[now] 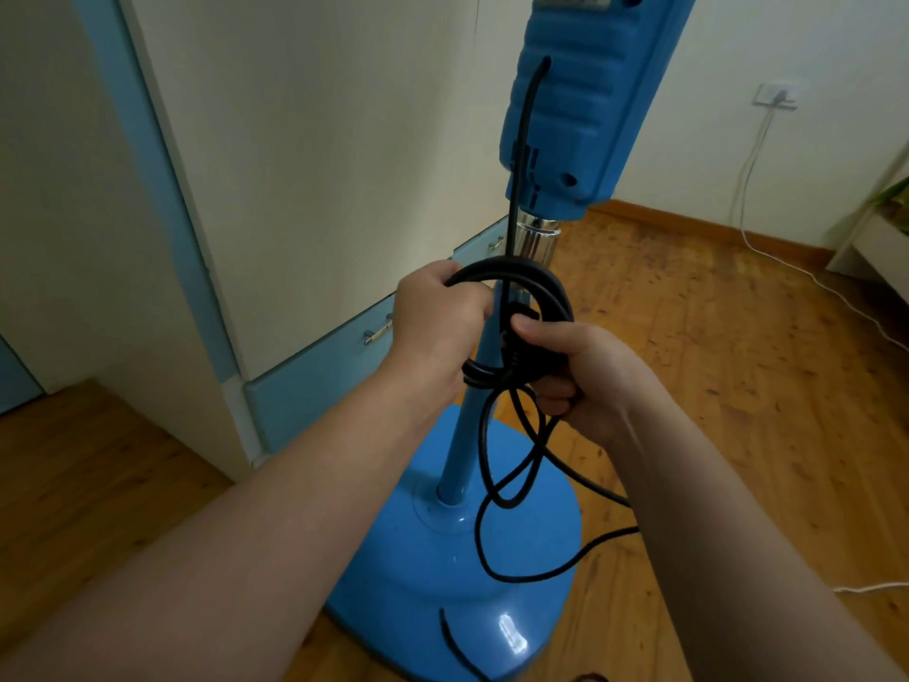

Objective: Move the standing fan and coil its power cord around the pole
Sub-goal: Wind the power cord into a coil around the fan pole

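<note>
A blue standing fan stands in front of me, with its control housing (575,105) at the top, a blue pole (467,435) and a wide blue base (442,573) on the floor. Its black power cord (529,283) runs down from the housing and forms several loops around the pole at hand height. My left hand (438,322) grips the left side of the loops. My right hand (575,376) grips the cord bundle on the right, thumb on top. Loose cord (497,489) hangs below and trails over the base.
A cream wardrobe with blue drawers (319,356) stands just behind the fan on the left. A white cable (787,258) runs from a wall socket (777,96) across the wooden floor (738,386) on the right. White furniture (875,238) sits at the right edge.
</note>
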Demonstrator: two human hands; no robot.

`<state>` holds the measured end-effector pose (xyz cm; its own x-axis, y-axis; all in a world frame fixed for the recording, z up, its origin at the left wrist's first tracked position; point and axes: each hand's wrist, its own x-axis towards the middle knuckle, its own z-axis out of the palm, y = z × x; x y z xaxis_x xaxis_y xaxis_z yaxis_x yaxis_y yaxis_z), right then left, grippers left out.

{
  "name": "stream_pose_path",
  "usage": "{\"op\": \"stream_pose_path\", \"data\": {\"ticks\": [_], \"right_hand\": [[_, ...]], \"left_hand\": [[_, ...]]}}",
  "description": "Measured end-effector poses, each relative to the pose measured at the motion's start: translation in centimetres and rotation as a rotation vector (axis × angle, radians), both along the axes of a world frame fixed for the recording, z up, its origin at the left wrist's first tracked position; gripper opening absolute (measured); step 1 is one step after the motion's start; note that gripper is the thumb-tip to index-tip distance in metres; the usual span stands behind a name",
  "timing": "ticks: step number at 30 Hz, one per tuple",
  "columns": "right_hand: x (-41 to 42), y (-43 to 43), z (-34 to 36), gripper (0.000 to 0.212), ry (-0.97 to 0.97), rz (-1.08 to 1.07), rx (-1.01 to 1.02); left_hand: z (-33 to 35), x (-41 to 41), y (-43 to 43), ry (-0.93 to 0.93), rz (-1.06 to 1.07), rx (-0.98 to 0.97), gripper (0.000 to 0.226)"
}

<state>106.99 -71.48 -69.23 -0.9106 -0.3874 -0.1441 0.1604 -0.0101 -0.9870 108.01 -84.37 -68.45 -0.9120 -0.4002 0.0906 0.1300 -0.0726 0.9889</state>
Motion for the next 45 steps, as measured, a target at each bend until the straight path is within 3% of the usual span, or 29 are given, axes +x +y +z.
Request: {"op": "stream_pose_path", "data": {"ticks": [6, 11, 17, 23, 25, 26, 28, 30, 32, 35, 39, 45], "right_hand": [[0.7, -1.1, -1.0, 0.004, 0.202, -0.185, -0.104], [1.2, -1.1, -1.4, 0.014, 0.312, -0.109, -0.135], [2.2, -2.8, -1.4, 0.008, 0.288, -0.09, -0.231], [1.9, -3.0, -1.4, 0.017, 0.428, -0.229, -0.039], [1.6, -2.8, -1.1, 0.017, 0.429, -0.287, -0.002], [1.4, -2.6, -1.0, 0.016, 0.454, -0.305, 0.058], [1.1, -2.1, -0.6, 0.018, 0.519, -0.29, 0.186], [0.8, -1.5, -0.2, 0.02, 0.573, -0.248, 0.282], [0.6, -0.9, 0.4, 0.021, 0.627, -0.216, 0.372], [0.5, -0.4, 1.0, 0.021, 0.679, -0.171, 0.471], [0.9, -0.5, 1.5, 0.013, 0.79, -0.017, 0.662], [1.5, -0.8, 1.3, 0.011, 0.824, -0.022, 0.684]], "left_hand": [[0.3, -0.2, -1.1, -0.069, 0.071, 0.162, 0.025], [0.2, -0.3, -0.9, -0.072, 0.105, 0.288, 0.028], [0.1, 0.0, -0.2, -0.105, 0.053, 0.654, 0.02], [-0.2, 0.2, 0.1, -0.154, -0.055, 0.718, 0.025], [-0.1, 0.2, -0.2, -0.144, -0.121, 0.522, 0.023], [0.0, 0.1, -0.6, -0.127, -0.122, 0.287, 0.021], [0.3, 0.3, -1.7, -0.033, -0.049, -0.393, 0.017], [0.7, 0.6, -2.6, 0.16, 0.029, -0.983, 0.033], [1.1, 0.8, -3.0, 0.331, 0.019, -1.332, 0.054], [1.5, 1.2, -2.2, 0.472, 0.06, -1.514, 0.058], [2.0, 1.6, -0.8, 0.602, 0.051, -1.585, 0.025], [1.7, 1.1, -1.3, 0.431, -0.073, -1.566, 0.024]]}}
